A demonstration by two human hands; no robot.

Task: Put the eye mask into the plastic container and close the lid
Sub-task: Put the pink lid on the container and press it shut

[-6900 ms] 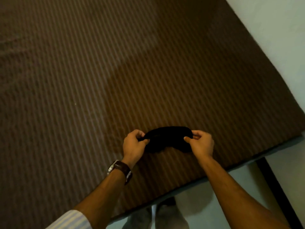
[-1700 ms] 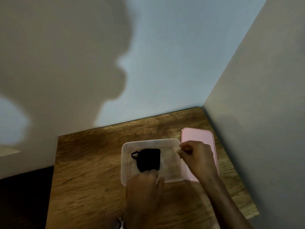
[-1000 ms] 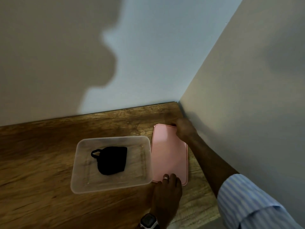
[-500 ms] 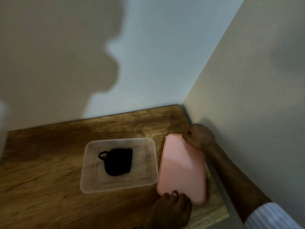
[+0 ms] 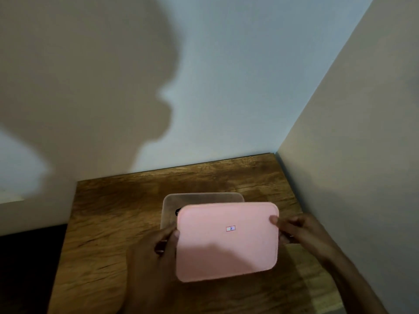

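Note:
I hold a pink lid (image 5: 227, 241) above the clear plastic container (image 5: 204, 197), hiding most of it. My left hand (image 5: 156, 252) grips the lid's left edge and my right hand (image 5: 297, 232) grips its right edge. The lid hangs nearer to me than the container, whose far rim and left wall show. Just a small dark corner of the black eye mask (image 5: 177, 211) peeks out inside the container at the lid's upper left.
The container stands on a wooden table (image 5: 108, 223) set into a corner. A pale wall (image 5: 226, 87) rises behind it and another wall (image 5: 351, 155) closes the right side. A dark surface (image 5: 27, 268) lies left of the table.
Both hands lifted the pink lid off the table to the right of the container and brought it left over the container. The eye mask is now almost covered.

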